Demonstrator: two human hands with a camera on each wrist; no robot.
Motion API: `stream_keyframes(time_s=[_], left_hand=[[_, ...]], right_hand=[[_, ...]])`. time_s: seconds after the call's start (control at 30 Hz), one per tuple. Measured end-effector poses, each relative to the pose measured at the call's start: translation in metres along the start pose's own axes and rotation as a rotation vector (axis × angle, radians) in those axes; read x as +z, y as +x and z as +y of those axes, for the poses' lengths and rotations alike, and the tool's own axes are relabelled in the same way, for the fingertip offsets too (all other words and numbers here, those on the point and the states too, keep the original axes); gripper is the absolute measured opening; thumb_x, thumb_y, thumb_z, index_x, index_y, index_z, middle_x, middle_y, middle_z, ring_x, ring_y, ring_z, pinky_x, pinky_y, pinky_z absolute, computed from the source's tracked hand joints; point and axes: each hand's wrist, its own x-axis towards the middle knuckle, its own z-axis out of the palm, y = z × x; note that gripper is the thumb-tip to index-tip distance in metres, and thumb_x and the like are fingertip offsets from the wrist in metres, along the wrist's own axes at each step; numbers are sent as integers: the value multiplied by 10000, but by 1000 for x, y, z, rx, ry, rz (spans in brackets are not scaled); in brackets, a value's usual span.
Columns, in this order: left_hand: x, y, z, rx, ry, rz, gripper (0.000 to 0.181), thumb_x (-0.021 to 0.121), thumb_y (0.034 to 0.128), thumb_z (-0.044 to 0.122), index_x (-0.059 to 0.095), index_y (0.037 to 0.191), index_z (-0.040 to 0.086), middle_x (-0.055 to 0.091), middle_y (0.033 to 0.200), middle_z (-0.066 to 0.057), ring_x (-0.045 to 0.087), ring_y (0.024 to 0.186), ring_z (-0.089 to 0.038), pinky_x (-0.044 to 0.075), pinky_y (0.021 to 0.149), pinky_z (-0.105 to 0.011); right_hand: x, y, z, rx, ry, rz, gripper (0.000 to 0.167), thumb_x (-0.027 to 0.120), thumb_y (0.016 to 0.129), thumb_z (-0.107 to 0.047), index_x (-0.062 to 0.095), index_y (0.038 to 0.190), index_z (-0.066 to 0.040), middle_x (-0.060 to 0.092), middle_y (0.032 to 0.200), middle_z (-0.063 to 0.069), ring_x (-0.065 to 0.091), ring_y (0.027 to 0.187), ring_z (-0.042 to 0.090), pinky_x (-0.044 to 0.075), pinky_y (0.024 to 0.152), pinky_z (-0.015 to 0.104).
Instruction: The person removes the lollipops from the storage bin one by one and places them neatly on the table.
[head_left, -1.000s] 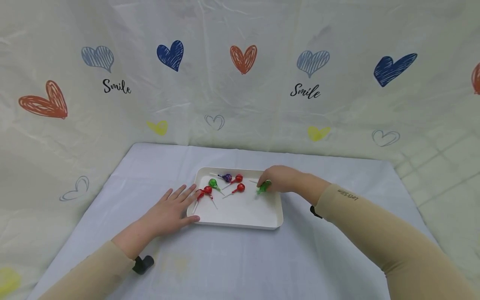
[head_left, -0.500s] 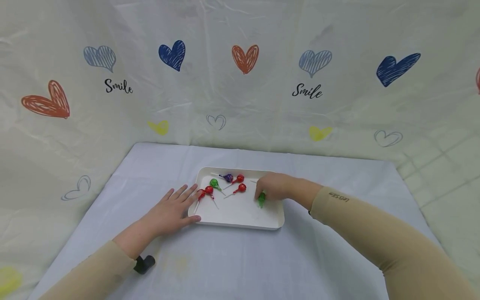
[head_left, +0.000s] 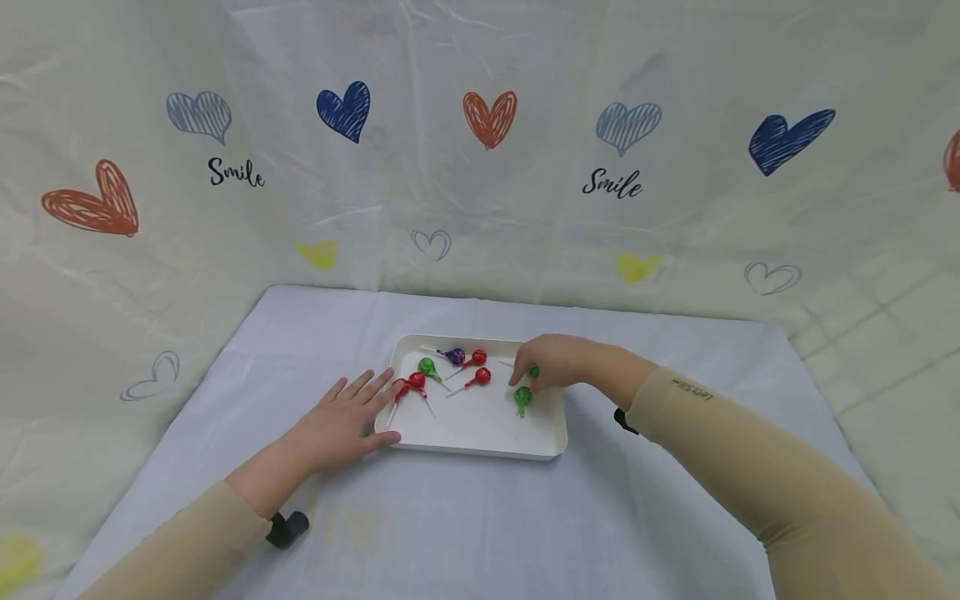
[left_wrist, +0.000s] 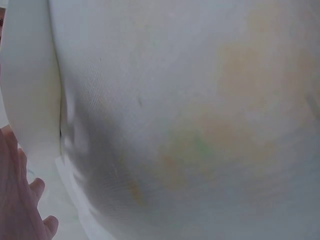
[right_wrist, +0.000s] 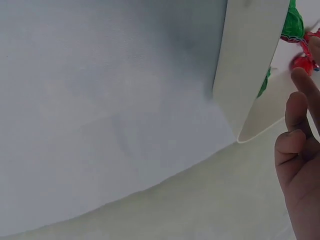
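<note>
Eight lollipops (head_left: 427, 367) show within the white tray (head_left: 450, 429), on the cloth-covered bench (head_left: 480, 533). Tray walls are low but raised all round; likely what keeps round candy heads from rolling away.

Left hand (head_left: 337, 425): spread wide, fingers straight, reaching over the tray's left edge, thumb at the near left corner. Grips nothing that I can see; reads as a brace, since a light tray could slide while the other side is worked. Two red lollipops, the outer (head_left: 402, 388) and the inner (head_left: 416, 380), lie just beside its fingertips; contact with the outer one cannot be told.

Right hand (head_left: 555, 361): over the tray's right end, fingers bent and pointing down. One green lollipop (head_left: 534, 372) shows partly at the gap by the fingers; cannot tell whether it is pinched or lies behind them. Coming from above probably spares the neighbours a knock. Another green lollipop (head_left: 522, 397) lies just below the fingertips, stick end toward the near side.

Purple lollipop (head_left: 455, 356) lies along the far wall, close by a red one (head_left: 478, 357); sticks point several ways, so no strict order
</note>
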Motion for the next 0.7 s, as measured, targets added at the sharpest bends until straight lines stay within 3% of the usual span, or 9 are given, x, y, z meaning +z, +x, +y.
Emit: stream_keyframes(time_s=[0.2, 0.7], left_hand=[[0, 0, 0, -7, -8, -4, 885, 534, 899, 683, 228, 1592, 227, 106, 1666, -7, 94, 1519, -316, 90, 1186, -603], [1, 1, -2, 3, -5, -5, 902, 512, 890, 713, 215, 1595, 234, 96, 1667, 0, 96, 1519, -314, 102, 1183, -607]], right_hand=[[5, 2, 8, 65, 46, 21, 267, 769, 881, -269, 760, 1147, -293, 674, 1159, -95, 555, 1127, 171, 481, 1007, 409], [18, 9, 6, 74, 26, 13, 192, 796, 855, -296, 790, 1047, -284, 681, 888, -167, 572, 899, 88, 513, 856, 318]])
